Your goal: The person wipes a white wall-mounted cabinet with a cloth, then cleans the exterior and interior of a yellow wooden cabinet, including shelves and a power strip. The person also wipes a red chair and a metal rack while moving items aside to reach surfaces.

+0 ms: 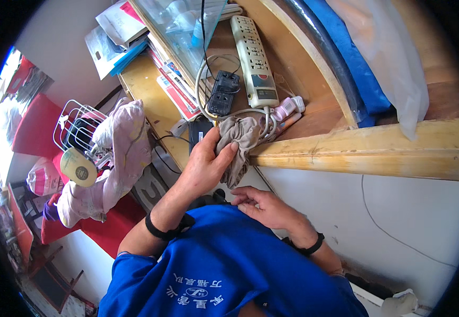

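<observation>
A crumpled grey-brown cloth (pixel 237 136) is bunched in my left hand (pixel 203 162), the thumb pressed on top of it. Cloth and hand are at the corner of a wooden shelf, by the front end of a long white power strip (pixel 255 59). Part of the cloth hangs below the shelf's wooden edge (pixel 356 152). My right hand (pixel 267 208) holds nothing; its fingers are loosely bent, just in front of my blue shirt and below the cloth. Close to the left hand lie a smaller black socket block (pixel 223 93) and looped cables.
Beside the power strip lies a small pink bottle (pixel 285 109). A glass pane (pixel 182 31) and stacked books (pixel 176 79) stand further left. A white wire basket (pixel 81 123) and a pink cloth cover (pixel 126 138) sit over red seating. A blue cloth (pixel 344 59) lies at right.
</observation>
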Demonstrator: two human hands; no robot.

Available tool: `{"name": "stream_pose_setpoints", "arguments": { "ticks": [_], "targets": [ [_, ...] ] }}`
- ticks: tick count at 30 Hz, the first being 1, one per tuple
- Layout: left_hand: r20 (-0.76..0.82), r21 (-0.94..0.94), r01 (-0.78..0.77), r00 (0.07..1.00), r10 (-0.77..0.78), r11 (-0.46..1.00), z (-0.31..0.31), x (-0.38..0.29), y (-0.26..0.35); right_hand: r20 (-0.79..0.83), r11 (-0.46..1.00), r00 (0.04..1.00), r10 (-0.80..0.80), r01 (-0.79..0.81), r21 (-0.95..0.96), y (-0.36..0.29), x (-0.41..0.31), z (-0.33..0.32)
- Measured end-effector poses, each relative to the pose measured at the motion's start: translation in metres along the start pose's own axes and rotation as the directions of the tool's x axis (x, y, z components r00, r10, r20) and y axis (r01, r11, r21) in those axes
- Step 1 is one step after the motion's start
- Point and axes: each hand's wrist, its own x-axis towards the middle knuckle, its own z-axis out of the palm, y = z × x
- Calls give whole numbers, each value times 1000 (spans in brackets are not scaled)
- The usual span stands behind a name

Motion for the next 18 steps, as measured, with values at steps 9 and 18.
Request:
{"name": "stream_pose_setpoints", "arguments": {
  "ticks": [9,18],
  "targets": [
    [179,-412,-143,956,234,900,52,59,69,-44,984,983,176,-176,-3,23,28,15],
    [-29,-510,-499,824,566,701,146,187,89,-179,977,969,171,-190,-95,58,13,16]
  ]
}}
